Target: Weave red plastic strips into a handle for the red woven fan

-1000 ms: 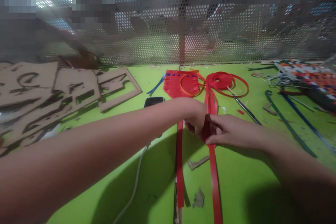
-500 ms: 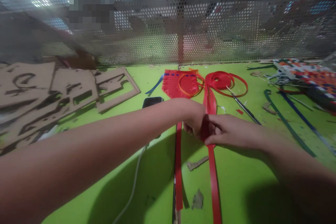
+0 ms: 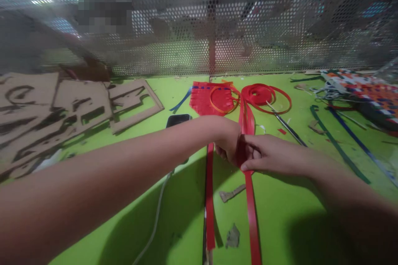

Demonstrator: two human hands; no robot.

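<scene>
A red plastic strap (image 3: 250,207) runs up between the hands above the green desk (image 3: 280,223). The right hand (image 3: 273,153) has its grip closed on it, pinching. The left hand (image 3: 228,143) curls beside it, its hold hidden. A second strap (image 3: 210,203) lies alongside; beyond lie a woven red mat (image 3: 207,99) and a red coil (image 3: 256,94).

The strapping (image 3: 251,215) is red, the tabletop (image 3: 280,223) lime green, the woven mat (image 3: 370,99) checked orange, white and blue.
</scene>
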